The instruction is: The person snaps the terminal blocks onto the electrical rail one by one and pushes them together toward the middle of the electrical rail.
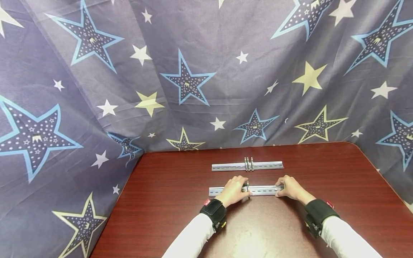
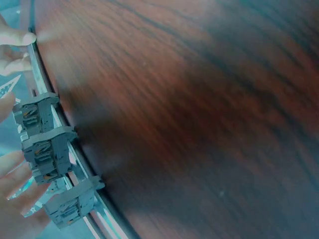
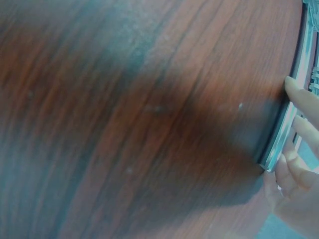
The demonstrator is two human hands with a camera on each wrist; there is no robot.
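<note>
My left hand (image 1: 234, 190) is over the middle of the nearer slotted metal DIN rail (image 1: 262, 190), thumb and fingers pinching a terminal block (image 1: 247, 188) there. In the left wrist view several dark clip-on terminal blocks sit along the rail: a far one (image 2: 37, 114), another close beside it (image 2: 50, 154), and one (image 2: 75, 201) set apart nearer the camera. The left fingers (image 2: 17, 172) lie against their outer side. My right hand (image 1: 290, 187) grips the right end of the same rail, thumb on the near edge and fingers behind; the right wrist view shows that rail end (image 3: 271, 157).
Behind the nearer rail lies a second DIN rail (image 1: 267, 165), parallel to it, with three terminal blocks (image 1: 248, 164) grouped near its middle. Both rest on a reddish-brown wooden table (image 1: 167, 200). A star-patterned cloth (image 1: 222, 89) hangs along the back and sides.
</note>
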